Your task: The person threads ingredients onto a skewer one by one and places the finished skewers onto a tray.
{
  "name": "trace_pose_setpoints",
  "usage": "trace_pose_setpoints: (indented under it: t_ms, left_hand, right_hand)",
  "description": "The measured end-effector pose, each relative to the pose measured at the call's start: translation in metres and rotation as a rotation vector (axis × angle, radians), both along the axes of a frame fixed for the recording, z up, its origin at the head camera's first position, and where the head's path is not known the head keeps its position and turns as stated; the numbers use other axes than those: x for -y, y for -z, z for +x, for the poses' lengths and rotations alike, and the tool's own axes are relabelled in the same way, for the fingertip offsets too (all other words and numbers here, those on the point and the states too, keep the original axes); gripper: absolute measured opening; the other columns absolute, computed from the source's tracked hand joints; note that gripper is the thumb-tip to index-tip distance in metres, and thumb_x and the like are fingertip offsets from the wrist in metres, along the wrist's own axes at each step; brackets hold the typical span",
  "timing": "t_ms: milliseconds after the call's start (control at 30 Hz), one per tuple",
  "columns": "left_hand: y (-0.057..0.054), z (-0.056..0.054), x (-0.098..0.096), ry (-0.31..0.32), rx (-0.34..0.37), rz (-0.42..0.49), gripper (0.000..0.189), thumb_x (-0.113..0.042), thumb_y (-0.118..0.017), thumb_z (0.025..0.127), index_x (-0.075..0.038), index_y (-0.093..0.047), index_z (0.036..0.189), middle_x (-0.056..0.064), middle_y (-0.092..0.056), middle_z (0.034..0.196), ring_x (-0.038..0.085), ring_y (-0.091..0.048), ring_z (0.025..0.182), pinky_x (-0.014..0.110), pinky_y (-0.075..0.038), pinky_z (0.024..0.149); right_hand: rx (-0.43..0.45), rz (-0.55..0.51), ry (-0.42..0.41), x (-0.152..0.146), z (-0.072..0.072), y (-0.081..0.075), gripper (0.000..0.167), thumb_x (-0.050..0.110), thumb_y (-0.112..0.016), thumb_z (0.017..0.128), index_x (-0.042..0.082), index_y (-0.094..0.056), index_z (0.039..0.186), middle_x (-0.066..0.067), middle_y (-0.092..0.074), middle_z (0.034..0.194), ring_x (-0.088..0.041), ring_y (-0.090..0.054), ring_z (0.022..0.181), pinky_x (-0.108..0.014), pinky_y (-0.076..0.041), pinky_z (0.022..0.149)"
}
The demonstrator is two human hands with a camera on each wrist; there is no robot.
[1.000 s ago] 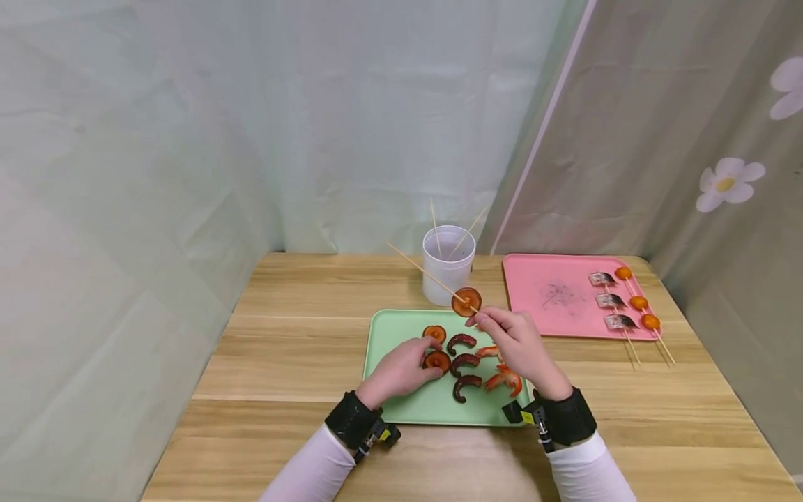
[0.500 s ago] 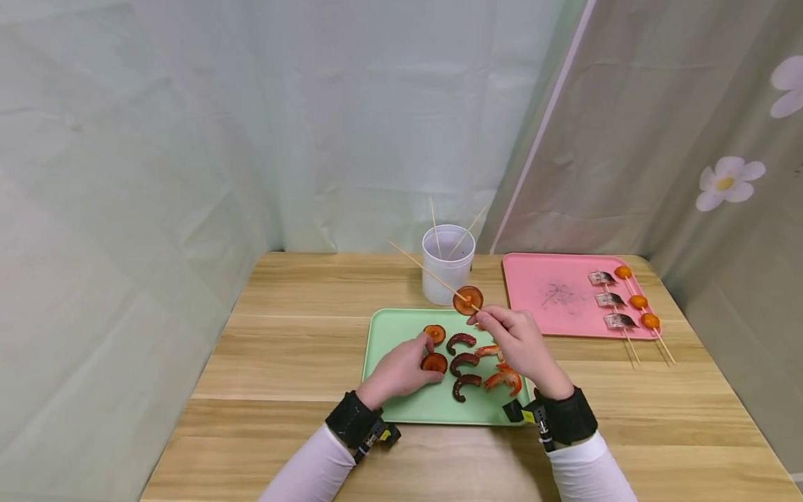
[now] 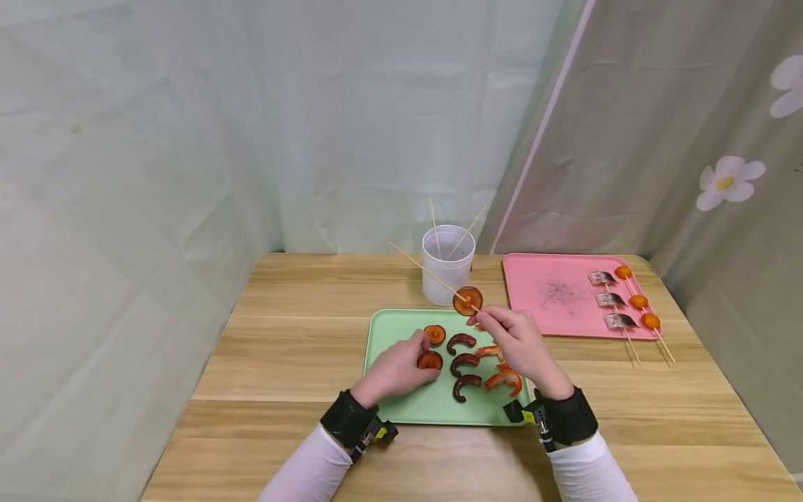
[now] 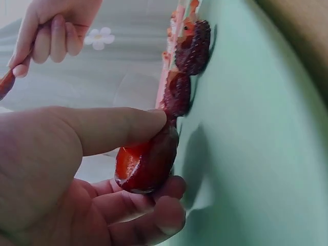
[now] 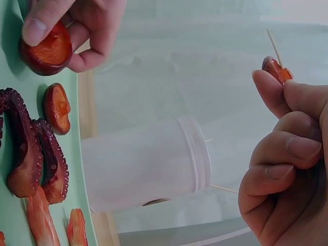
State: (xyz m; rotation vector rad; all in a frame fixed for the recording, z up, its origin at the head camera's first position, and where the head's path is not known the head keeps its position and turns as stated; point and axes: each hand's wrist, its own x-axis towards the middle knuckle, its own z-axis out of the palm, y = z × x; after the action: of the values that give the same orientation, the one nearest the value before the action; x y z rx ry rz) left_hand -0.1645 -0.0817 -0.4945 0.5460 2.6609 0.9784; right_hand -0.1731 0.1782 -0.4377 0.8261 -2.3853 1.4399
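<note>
My right hand (image 3: 511, 341) pinches a thin wooden skewer (image 3: 420, 265) near one end. A brown mushroom cap (image 3: 468, 300) is threaded on it just beyond the fingertips. Over the green tray (image 3: 389, 413), my left hand (image 3: 392, 369) pinches a second mushroom cap (image 4: 154, 159) between thumb and fingers, close above the surface. Another mushroom cap (image 3: 435, 335) lies on the tray just behind it. To the right are several curled octopus tentacles (image 3: 465, 385) and orange shrimp (image 3: 504, 381), the shrimp partly hidden by my right hand.
Behind the green tray stands a white cup (image 3: 447, 275) with two skewers leaning in it. At the right, a pink tray (image 3: 533, 279) bears skewered silvery fish pieces (image 3: 620, 321) and orange balls (image 3: 650, 321). A curtain (image 3: 376, 125) hangs behind the wooden table (image 3: 263, 335).
My left hand has drawn slightly left with its mushroom cap. The right hand, with the skewer and threaded mushroom, has shifted very slightly right since a second ago.
</note>
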Motion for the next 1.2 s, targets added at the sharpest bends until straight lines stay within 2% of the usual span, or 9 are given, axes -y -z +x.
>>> trace_pose_setpoints:
  t_ms: [167, 300, 400, 467, 567, 700, 833, 933, 1200]
  left_hand:
    - [-0.007, -0.003, 0.008, 0.009, 0.021, 0.09, 0.036, -0.028, -0.078, 0.097, -0.012, -0.052, 0.117, -0.003, -0.055, 0.076, 0.011, -0.049, 0.062, 0.029, -0.04, 0.056]
    - [-0.017, -0.004, 0.017, -0.015, 0.104, 0.241, 0.036, -0.025, -0.073, 0.102, -0.011, -0.05, 0.125, -0.002, -0.055, 0.073, 0.012, -0.051, 0.057, 0.028, -0.042, 0.054]
    - [-0.026, -0.005, 0.022, -0.053, 0.168, 0.415, 0.037, -0.023, -0.069, 0.106, -0.01, -0.048, 0.134, 0.001, -0.056, 0.073, 0.016, -0.053, 0.054, 0.029, -0.043, 0.053]
    - [-0.031, -0.006, 0.024, -0.064, 0.184, 0.556, 0.038, -0.021, -0.065, 0.109, -0.008, -0.046, 0.138, 0.004, -0.057, 0.077, 0.017, -0.053, 0.053, 0.029, -0.044, 0.053]
    - [-0.039, -0.008, 0.027, -0.059, 0.177, 0.771, 0.038, -0.018, -0.057, 0.113, -0.005, -0.043, 0.145, 0.005, -0.056, 0.088, 0.015, -0.047, 0.055, 0.026, -0.04, 0.053]
    - [-0.048, -0.009, 0.033, -0.041, 0.148, 0.98, 0.044, -0.026, -0.045, 0.117, -0.002, -0.039, 0.154, 0.005, -0.049, 0.089, 0.011, -0.042, 0.058, 0.021, -0.034, 0.053]
    - [-0.053, -0.009, 0.039, -0.044, 0.162, 1.113, 0.06, -0.045, -0.038, 0.116, -0.001, -0.037, 0.157, 0.003, -0.047, 0.079, 0.01, -0.043, 0.059, 0.021, -0.033, 0.054]
    - [-0.055, -0.01, 0.043, -0.075, 0.199, 1.205, 0.056, -0.049, -0.037, 0.116, -0.007, -0.043, 0.154, 0.001, -0.046, 0.075, 0.01, -0.043, 0.059, 0.022, -0.032, 0.055]
    - [-0.062, -0.013, 0.052, -0.183, 0.221, 1.341, 0.043, -0.02, -0.034, 0.113, -0.009, -0.04, 0.154, 0.002, -0.047, 0.079, 0.012, -0.042, 0.06, 0.023, -0.03, 0.055]
  right_hand:
    - [0.01, 0.002, 0.0, 0.001, 0.001, -0.001, 0.024, 0.004, -0.058, 0.109, 0.013, -0.079, 0.103, 0.005, -0.072, 0.084, -0.02, -0.068, 0.08, -0.028, -0.054, 0.075]
    - [0.005, 0.001, -0.015, 0.003, 0.002, 0.001, 0.024, 0.001, -0.059, 0.108, 0.012, -0.079, 0.104, 0.006, -0.072, 0.084, -0.019, -0.071, 0.086, -0.029, -0.056, 0.079]
    - [0.003, 0.006, -0.019, 0.004, 0.003, 0.002, 0.024, 0.001, -0.059, 0.108, 0.012, -0.079, 0.103, 0.007, -0.067, 0.076, -0.014, -0.069, 0.085, -0.03, -0.056, 0.078]
    - [0.012, 0.005, -0.013, 0.004, 0.003, 0.002, 0.024, 0.002, -0.059, 0.108, 0.012, -0.079, 0.103, 0.007, -0.071, 0.08, -0.014, -0.07, 0.086, -0.03, -0.057, 0.079]
    - [0.037, 0.008, -0.005, 0.002, 0.003, 0.001, 0.024, 0.003, -0.058, 0.109, 0.013, -0.079, 0.102, 0.006, -0.074, 0.085, -0.014, -0.071, 0.089, -0.03, -0.058, 0.081]
    - [0.068, -0.01, -0.016, -0.001, 0.001, -0.001, 0.025, 0.004, -0.056, 0.11, 0.009, -0.078, 0.103, 0.003, -0.077, 0.093, -0.013, -0.07, 0.09, -0.028, -0.057, 0.082]
    - [0.069, -0.042, -0.051, -0.006, 0.0, -0.001, 0.025, -0.001, -0.055, 0.109, 0.006, -0.077, 0.101, -0.001, -0.076, 0.094, -0.011, -0.069, 0.087, -0.027, -0.057, 0.079]
    - [0.063, -0.066, -0.084, -0.009, 0.001, -0.002, 0.026, -0.004, -0.055, 0.107, 0.005, -0.076, 0.097, -0.004, -0.075, 0.089, -0.011, -0.066, 0.081, -0.027, -0.055, 0.073]
    - [0.015, -0.063, -0.132, -0.013, 0.0, -0.005, 0.033, -0.01, -0.057, 0.103, 0.012, -0.069, 0.082, 0.004, -0.058, 0.068, -0.01, -0.047, 0.058, -0.027, -0.04, 0.055]
